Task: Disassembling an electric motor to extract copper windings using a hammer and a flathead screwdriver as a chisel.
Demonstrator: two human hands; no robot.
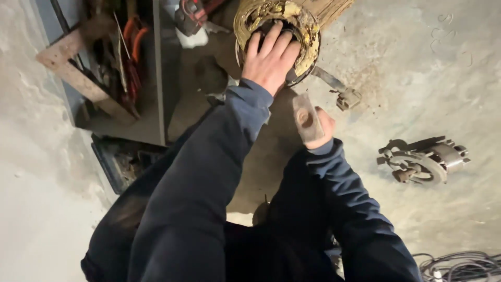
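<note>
Yellowish round wound-coil metal ring [300, 23] sits on the concrete floor [417, 62] at top centre, the left hand [269, 60] spread flat on its rim, while the right hand [321, 130] grips a steel-headed hammer [307, 119].

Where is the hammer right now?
In the head view, the hammer is near the middle, held in the right hand, just below the round motor winding that the left hand presses.
</note>
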